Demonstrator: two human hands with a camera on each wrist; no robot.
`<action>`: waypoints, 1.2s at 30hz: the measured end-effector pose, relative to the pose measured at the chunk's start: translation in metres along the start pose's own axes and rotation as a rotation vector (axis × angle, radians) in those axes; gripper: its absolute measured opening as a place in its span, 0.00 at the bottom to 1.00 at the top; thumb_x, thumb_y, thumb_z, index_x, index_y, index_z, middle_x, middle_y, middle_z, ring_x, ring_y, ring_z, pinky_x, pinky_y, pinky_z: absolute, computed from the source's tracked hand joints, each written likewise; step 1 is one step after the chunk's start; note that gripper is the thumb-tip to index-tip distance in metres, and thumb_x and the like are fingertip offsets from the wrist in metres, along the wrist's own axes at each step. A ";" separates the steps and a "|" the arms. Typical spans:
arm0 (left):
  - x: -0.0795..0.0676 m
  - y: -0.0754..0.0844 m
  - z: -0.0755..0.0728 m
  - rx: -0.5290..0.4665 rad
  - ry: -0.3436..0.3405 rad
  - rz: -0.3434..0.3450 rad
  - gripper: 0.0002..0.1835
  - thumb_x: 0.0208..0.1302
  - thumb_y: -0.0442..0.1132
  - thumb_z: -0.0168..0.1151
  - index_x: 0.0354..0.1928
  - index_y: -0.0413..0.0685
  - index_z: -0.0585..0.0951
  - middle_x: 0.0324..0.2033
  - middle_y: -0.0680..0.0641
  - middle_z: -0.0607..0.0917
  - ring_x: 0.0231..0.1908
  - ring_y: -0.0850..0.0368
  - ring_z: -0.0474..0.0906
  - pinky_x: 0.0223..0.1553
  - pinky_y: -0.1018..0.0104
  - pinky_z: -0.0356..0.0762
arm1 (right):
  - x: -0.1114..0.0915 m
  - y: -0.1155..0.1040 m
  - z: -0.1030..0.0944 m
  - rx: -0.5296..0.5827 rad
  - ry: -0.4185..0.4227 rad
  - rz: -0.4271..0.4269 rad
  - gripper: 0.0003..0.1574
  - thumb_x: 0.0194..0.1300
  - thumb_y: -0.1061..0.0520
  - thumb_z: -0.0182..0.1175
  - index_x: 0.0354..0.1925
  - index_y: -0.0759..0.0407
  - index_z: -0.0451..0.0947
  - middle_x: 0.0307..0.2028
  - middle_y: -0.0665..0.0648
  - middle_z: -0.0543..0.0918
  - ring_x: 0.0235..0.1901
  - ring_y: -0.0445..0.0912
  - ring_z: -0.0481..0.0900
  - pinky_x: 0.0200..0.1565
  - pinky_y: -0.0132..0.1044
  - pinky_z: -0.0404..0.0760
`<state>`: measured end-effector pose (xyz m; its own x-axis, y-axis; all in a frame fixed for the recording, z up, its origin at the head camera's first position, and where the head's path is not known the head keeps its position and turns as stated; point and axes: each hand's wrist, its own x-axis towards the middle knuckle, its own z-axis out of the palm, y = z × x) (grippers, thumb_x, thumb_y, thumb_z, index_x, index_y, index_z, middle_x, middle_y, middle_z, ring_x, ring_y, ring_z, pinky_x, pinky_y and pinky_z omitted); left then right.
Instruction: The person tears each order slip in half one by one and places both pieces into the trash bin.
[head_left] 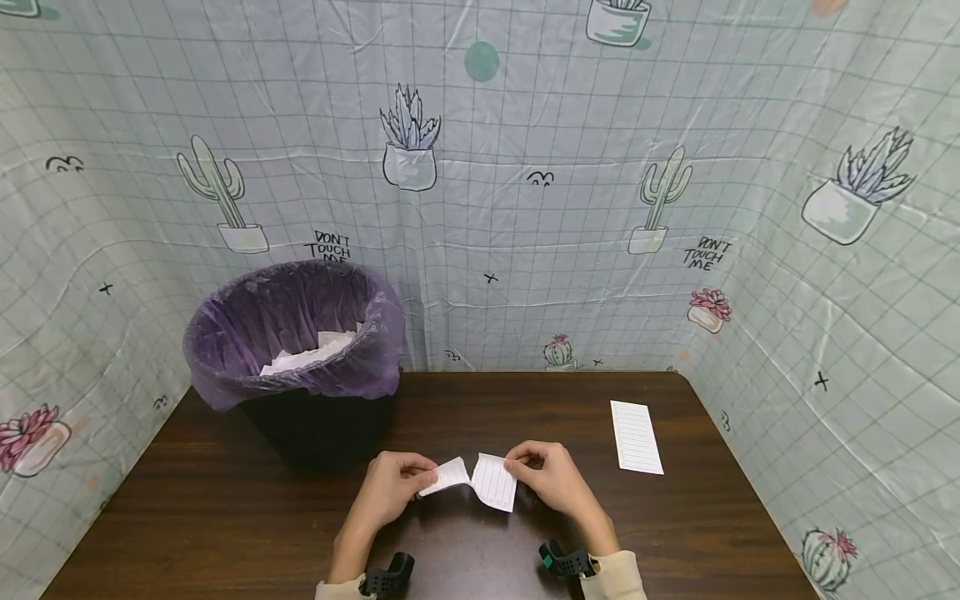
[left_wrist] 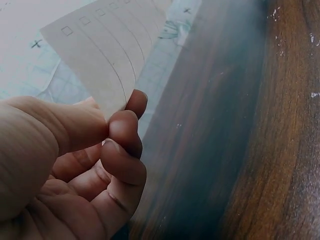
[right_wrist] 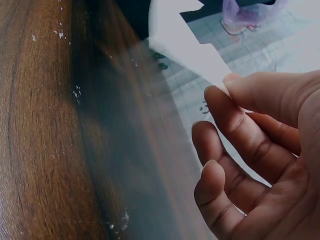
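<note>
A small white lined sheet of paper [head_left: 495, 482] is held up over the table, torn from its far edge into two parts that meet near the bottom of the split. My left hand [head_left: 388, 490] pinches the left part between thumb and fingers. Printed lines and small checkboxes show on that paper [left_wrist: 102, 42] in the left wrist view. At the other side, my right hand [head_left: 553, 479] pinches the outer edge of the right part with thumb and index finger. The right wrist view shows the paper's blank side [right_wrist: 177, 42], its edge uneven, with the other fingers loosely bent below.
A black bin [head_left: 318, 429] with a purple liner [head_left: 296, 283] stands at the back left, white paper pieces [head_left: 311, 354] inside it. Another lined sheet [head_left: 637, 437] lies on the dark wooden table [head_left: 225, 517] at the right. A patterned curtain [head_left: 495, 225] encloses the back and sides.
</note>
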<state>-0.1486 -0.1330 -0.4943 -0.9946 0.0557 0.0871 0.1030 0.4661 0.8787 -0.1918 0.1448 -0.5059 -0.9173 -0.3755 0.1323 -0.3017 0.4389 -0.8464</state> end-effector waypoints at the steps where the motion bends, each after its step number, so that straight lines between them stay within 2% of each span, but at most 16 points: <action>1: 0.000 0.000 0.000 -0.001 0.000 -0.006 0.02 0.60 0.32 0.74 0.34 0.42 0.90 0.29 0.47 0.90 0.27 0.64 0.80 0.29 0.72 0.77 | 0.000 0.000 0.000 -0.002 0.005 -0.001 0.03 0.69 0.58 0.67 0.37 0.56 0.87 0.32 0.52 0.88 0.31 0.35 0.80 0.35 0.31 0.79; 9: 0.001 -0.001 -0.002 0.008 0.010 -0.011 0.02 0.60 0.31 0.73 0.35 0.40 0.90 0.28 0.47 0.89 0.24 0.65 0.78 0.27 0.72 0.76 | 0.000 -0.002 -0.001 -0.010 0.025 -0.001 0.03 0.68 0.59 0.68 0.36 0.56 0.87 0.32 0.51 0.88 0.31 0.35 0.79 0.35 0.31 0.78; 14: 0.000 0.000 -0.002 -0.028 -0.005 -0.028 0.02 0.61 0.31 0.72 0.35 0.38 0.89 0.27 0.46 0.89 0.22 0.61 0.79 0.25 0.71 0.77 | 0.000 -0.002 -0.001 -0.014 0.036 -0.001 0.02 0.68 0.60 0.68 0.36 0.57 0.87 0.31 0.51 0.88 0.30 0.35 0.79 0.35 0.30 0.78; 36: 0.000 -0.001 -0.004 -0.007 0.016 -0.039 0.02 0.62 0.31 0.72 0.35 0.39 0.89 0.29 0.46 0.90 0.23 0.59 0.80 0.26 0.71 0.77 | -0.001 0.002 -0.005 -0.019 0.071 -0.016 0.03 0.67 0.62 0.67 0.35 0.57 0.87 0.29 0.51 0.86 0.29 0.34 0.77 0.35 0.30 0.78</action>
<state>-0.1484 -0.1373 -0.4932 -0.9979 0.0232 0.0600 0.0639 0.4617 0.8847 -0.1932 0.1501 -0.5045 -0.9283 -0.3240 0.1823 -0.3204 0.4489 -0.8342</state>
